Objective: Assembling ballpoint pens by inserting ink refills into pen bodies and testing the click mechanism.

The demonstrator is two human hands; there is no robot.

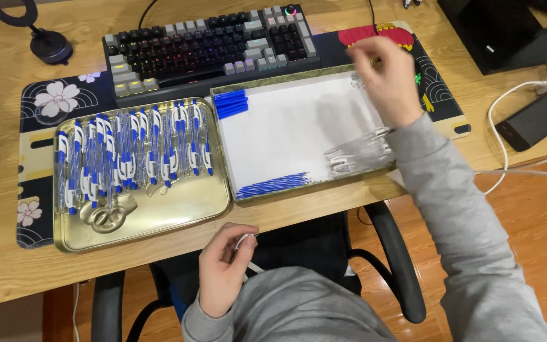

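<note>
Gold tray [159, 218] at left on table [7, 266]: assembled blue-white pens [134, 155] in row, roughly twenty, exact count unclear.

Left hand [223, 269] at table edge, closed on white pen part [245, 239].

White-lined tray [286, 136]: blue caps [230, 103], blue refills [273, 185], clear barrels [357, 153]; three piles.

Right hand [387, 76] blurred over far corner; grip cannot be told.

Advice: keep part steady, pick one piece at a time.

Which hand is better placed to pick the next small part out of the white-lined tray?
Probably the right hand: it hovers over the tray's far corner. The left hand sits below the desk edge, holding a white pen part.
</note>
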